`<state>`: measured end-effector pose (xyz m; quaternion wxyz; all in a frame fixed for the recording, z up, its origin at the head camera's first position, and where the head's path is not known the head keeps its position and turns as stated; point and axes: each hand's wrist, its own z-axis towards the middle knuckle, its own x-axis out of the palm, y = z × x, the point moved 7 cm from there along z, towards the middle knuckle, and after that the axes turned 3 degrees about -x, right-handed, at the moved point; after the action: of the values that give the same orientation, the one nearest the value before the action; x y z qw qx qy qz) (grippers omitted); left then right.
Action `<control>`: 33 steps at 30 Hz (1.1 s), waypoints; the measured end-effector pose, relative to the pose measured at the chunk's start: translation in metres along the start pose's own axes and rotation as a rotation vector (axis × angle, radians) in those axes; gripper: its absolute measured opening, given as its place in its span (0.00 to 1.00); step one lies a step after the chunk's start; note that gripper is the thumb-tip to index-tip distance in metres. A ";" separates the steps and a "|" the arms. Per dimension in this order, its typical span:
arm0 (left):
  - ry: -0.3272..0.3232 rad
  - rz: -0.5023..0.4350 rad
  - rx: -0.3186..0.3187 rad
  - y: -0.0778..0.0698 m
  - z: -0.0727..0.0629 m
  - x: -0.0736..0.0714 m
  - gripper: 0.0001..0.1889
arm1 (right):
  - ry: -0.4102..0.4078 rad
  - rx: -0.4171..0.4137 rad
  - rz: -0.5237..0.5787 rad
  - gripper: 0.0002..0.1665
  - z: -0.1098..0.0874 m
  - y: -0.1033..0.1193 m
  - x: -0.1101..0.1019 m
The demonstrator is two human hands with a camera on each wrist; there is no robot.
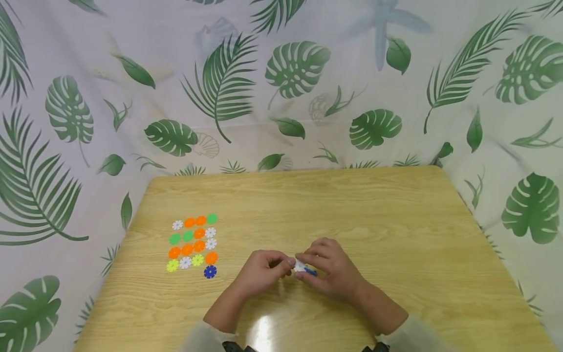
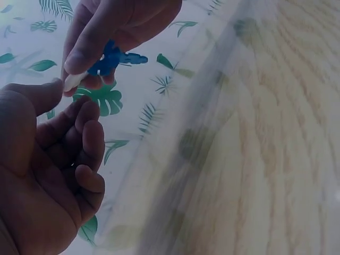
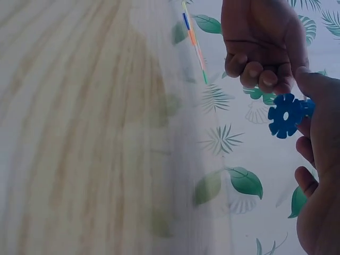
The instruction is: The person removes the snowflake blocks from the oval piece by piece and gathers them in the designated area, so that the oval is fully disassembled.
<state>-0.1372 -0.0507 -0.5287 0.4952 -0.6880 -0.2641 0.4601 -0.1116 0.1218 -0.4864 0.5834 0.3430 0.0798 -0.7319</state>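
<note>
My right hand (image 1: 334,271) pinches a small joined cluster of plastic snowflake discs between thumb and fingers, above the front middle of the table. A white disc (image 2: 74,81) forms the cluster's left end. Blue discs (image 3: 285,116) stick out from it, one facing the right wrist camera and another edge-on behind. From the left, my left hand (image 1: 261,274) meets the white disc with thumb tip and curled fingers at its edge. Most of the white disc is hidden by the fingers.
On the table (image 1: 374,210), to the left, several loose snowflake discs lie in rows: orange (image 1: 186,250), green (image 1: 187,235), white (image 1: 185,263) and yellow (image 1: 198,260). A dark blue disc (image 1: 210,272) lies just below them. A leaf-patterned cloth (image 1: 246,151) hangs behind the table.
</note>
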 end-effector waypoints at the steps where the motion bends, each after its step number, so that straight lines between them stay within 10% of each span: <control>1: 0.002 -0.011 -0.005 0.000 0.000 0.001 0.14 | 0.007 -0.009 -0.013 0.20 0.000 0.001 0.001; 16: -0.060 -0.030 0.009 -0.002 -0.001 -0.003 0.14 | 0.050 0.137 0.040 0.23 -0.009 -0.007 0.003; 33: -0.145 -0.107 0.021 -0.004 -0.006 -0.015 0.13 | -0.125 0.106 0.081 0.17 -0.005 -0.001 -0.001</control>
<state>-0.1381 -0.0647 -0.5190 0.5058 -0.6326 -0.3309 0.4842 -0.1107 0.1258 -0.4899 0.5972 0.3302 -0.0096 -0.7309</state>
